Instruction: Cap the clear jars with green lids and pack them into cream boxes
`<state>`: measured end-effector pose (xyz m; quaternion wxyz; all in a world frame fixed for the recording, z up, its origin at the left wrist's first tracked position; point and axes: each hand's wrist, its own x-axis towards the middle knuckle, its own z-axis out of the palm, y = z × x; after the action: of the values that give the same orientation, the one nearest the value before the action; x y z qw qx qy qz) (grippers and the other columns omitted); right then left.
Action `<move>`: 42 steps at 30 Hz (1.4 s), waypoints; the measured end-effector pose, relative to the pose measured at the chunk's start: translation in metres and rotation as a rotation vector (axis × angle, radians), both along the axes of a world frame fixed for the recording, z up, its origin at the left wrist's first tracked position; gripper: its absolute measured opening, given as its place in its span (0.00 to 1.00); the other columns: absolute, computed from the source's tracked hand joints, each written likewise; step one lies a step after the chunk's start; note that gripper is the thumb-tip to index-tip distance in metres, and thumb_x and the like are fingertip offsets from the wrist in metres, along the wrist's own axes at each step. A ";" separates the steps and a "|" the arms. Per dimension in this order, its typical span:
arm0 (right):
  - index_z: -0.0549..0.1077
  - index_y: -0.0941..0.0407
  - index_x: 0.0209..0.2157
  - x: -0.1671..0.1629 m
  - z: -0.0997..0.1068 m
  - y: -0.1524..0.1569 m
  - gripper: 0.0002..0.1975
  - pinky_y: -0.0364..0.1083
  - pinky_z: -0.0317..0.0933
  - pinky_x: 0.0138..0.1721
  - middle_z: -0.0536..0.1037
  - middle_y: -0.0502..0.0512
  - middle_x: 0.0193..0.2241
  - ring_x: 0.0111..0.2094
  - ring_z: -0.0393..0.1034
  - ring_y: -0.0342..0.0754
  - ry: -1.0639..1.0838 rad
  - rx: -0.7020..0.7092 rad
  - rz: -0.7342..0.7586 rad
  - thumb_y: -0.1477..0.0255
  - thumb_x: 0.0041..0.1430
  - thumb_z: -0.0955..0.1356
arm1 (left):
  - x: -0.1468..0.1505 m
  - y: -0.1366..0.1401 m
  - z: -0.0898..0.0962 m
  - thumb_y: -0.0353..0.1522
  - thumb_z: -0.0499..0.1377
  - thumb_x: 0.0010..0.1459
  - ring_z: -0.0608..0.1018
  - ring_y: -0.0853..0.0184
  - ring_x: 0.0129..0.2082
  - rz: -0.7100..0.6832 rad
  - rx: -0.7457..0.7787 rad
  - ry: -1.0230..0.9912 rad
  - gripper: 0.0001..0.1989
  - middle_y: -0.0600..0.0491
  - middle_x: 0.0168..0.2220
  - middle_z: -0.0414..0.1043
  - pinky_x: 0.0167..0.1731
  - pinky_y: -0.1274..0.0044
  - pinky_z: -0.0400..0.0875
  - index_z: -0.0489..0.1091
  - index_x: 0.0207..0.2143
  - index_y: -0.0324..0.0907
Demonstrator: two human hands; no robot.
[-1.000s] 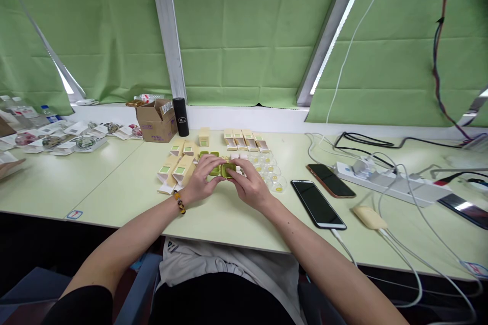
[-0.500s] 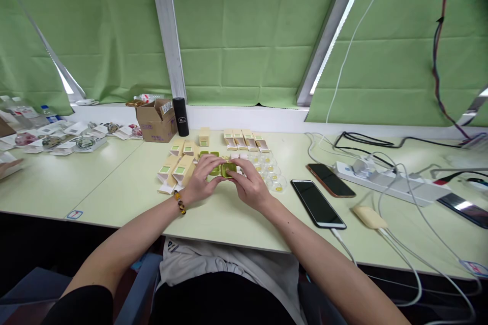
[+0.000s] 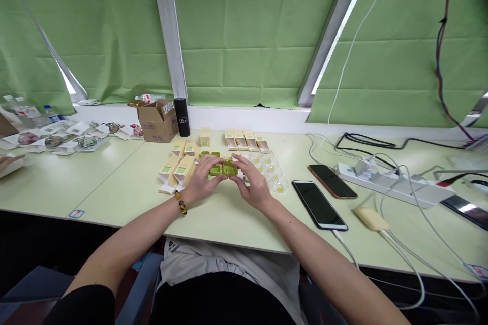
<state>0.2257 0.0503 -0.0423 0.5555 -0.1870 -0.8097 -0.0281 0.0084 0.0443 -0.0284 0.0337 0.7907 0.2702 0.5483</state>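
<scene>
A small square green tray (image 3: 230,168) is held up between my two hands over the table. My left hand (image 3: 203,180) grips its left side with thumb and fingertips, a beaded bracelet on the wrist. At the right edge, the thumb and index finger of my right hand (image 3: 252,186) pinch the same tray. More green trays (image 3: 214,169) sit just behind my left fingers, partly hidden. Beside my left hand stand cream cartons (image 3: 184,168) with green labels. Clear plastic cups (image 3: 279,186) with yellow bits inside lie right of my right hand.
Several cream cartons (image 3: 249,139) line up at the back. A cardboard box (image 3: 157,124) and a black bottle (image 3: 182,118) stand back left. To the right lie a phone (image 3: 319,204), another phone (image 3: 332,181), a white power strip (image 3: 392,184) and loose cables. White-packaged items (image 3: 87,143) cover the far left.
My right thumb has moved from inside the green tray to its near edge, so more of the hollow shows. Both hands stay in about the same place.
</scene>
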 end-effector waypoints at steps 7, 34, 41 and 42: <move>0.59 0.46 0.72 -0.002 -0.004 -0.002 0.29 0.59 0.77 0.55 0.74 0.65 0.65 0.66 0.70 0.61 0.006 -0.111 0.083 0.71 0.74 0.67 | 0.001 0.003 -0.003 0.50 0.64 0.66 0.81 0.64 0.33 0.006 -0.350 -0.188 0.21 0.49 0.33 0.80 0.36 0.74 0.75 0.78 0.35 0.41; 0.76 0.47 0.56 -0.007 0.000 -0.001 0.22 0.57 0.73 0.53 0.81 0.57 0.53 0.51 0.76 0.54 0.259 -0.648 0.220 0.62 0.62 0.76 | -0.001 -0.003 0.002 0.26 0.62 0.66 0.68 0.52 0.63 0.048 0.028 0.258 0.21 0.44 0.60 0.70 0.65 0.53 0.64 0.73 0.59 0.50; 0.75 0.50 0.54 0.002 0.009 0.000 0.15 0.55 0.71 0.50 0.83 0.57 0.46 0.49 0.78 0.54 0.351 -0.600 0.107 0.62 0.70 0.69 | -0.004 0.016 -0.006 0.38 0.71 0.62 0.77 0.56 0.58 -0.212 -0.489 -0.267 0.25 0.43 0.60 0.74 0.59 0.61 0.72 0.74 0.60 0.45; 0.75 0.51 0.52 0.005 0.010 0.003 0.13 0.55 0.70 0.48 0.83 0.57 0.45 0.47 0.77 0.54 0.362 -0.580 0.027 0.64 0.69 0.69 | -0.005 0.020 -0.008 0.40 0.72 0.61 0.78 0.57 0.56 -0.273 -0.579 -0.339 0.27 0.42 0.60 0.75 0.58 0.63 0.73 0.74 0.60 0.45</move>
<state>0.2310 0.0529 -0.0324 0.6143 -0.3283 -0.6745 0.2445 0.0033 0.0645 -0.0365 0.3734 0.6751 0.2968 0.5628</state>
